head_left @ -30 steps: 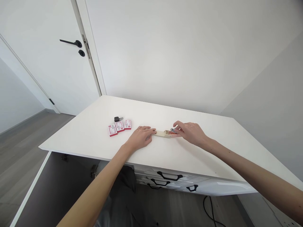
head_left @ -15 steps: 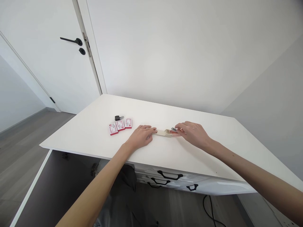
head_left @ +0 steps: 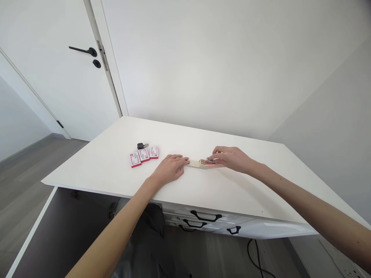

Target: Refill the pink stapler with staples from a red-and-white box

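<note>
A long, narrow cream-and-pink stapler [head_left: 198, 164] lies opened out on the white top, its reddish inner channel showing. My left hand [head_left: 170, 168] rests at its left end, fingers closed over the cream part and holding it down. Over the pink half, my right hand [head_left: 232, 158] pinches a small silvery metal piece [head_left: 210, 160] with thumb and fingertips. That piece is at the channel, too small to make out exactly. Whether it is loose or joined to the stapler I cannot tell.
Three small red-and-white boxes [head_left: 144, 155] lie left of my left hand, with a small black-and-silver tool [head_left: 142, 146] behind them. The white cabinet top [head_left: 185, 139] meets a wall at the back. Below its front edge are black drawer handles [head_left: 205, 216] and an open cabinet door [head_left: 31, 231].
The silvery piece has tilted and moved slightly, lower into the stapler's channel, with my right fingers following it. My left hand keeps its hold. The whole view has shifted slightly.
</note>
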Demonstrator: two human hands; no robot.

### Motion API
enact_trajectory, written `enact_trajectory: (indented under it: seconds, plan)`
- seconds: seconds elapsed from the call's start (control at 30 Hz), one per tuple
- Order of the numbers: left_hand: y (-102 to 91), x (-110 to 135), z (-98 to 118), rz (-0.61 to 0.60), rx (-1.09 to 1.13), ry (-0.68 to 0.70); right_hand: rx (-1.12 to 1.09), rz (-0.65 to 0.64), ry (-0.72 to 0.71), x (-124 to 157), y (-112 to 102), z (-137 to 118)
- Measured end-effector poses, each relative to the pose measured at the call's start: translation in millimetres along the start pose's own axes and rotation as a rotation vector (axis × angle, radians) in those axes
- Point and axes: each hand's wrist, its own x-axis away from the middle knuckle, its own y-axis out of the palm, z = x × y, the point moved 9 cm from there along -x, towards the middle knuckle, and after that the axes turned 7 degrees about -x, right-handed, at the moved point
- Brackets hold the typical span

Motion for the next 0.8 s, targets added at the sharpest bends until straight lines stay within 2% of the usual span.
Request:
enact_trajectory:
  seconds: [0.13,0.4,0.8]
  plan:
    - [-0.2,-0.2,-0.3,-0.004,-0.003,-0.005,-0.022,-0.045,-0.044,-3.5,-2.5,2.0]
    - [0.6,-2.0,-2.0,0.000,-0.001,0.000,-0.102,-0.040,-0.106,-4.3,-6.1,8.2]
    - [-0.2,-4.3,-1.8,-0.010,-0.013,-0.006,-0.018,-0.112,-0.211,-10.1,-9.3,1.9]
